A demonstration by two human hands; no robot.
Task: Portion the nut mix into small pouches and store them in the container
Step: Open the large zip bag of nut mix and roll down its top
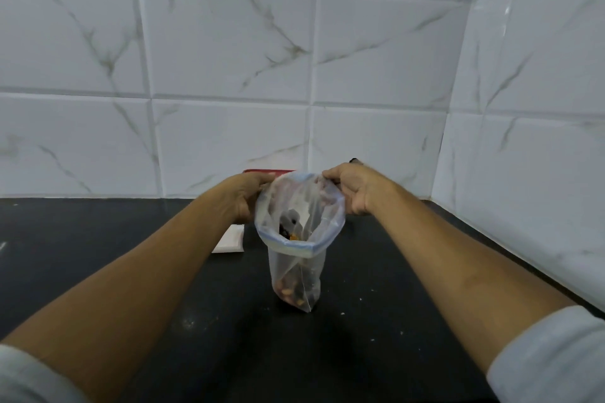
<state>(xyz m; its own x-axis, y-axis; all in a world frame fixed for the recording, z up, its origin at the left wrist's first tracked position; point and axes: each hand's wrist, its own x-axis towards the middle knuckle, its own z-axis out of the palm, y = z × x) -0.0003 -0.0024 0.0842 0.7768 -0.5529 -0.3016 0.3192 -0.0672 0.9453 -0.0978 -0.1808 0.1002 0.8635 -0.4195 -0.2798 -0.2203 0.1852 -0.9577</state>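
Sleeves: grey cuffs, left (29, 376) and right (553, 357), sit nearest the camera, well back from the hands on bare forearms.
Counter (360, 321): black, flecked with pale crumbs, spreading under and around both hands.
Nut mix (291, 296): a small heap of tan and dark pieces in the bottom of the pouch, well below the hands; a few more pieces show through the mouth.
Zip-lock pouch (296, 258): clear plastic with a blue zip strip, upright between the hands, mouth pulled wide open toward the camera. Whether its bottom touches the counter I cannot tell.
Left hand (247, 195): fingers curled, pinching the pouch's rim on its left side.
Right hand (357, 188): fingers curled, pinching the rim on its right side, level with the left hand.
White flat packet (230, 240): lying on the counter just below the left hand, beside the pouch.
Red lid edge (270, 171): just beyond the left hand, mostly hidden.
Wall (229, 59): white marble-veined tiles behind both hands, turning a corner to the right.
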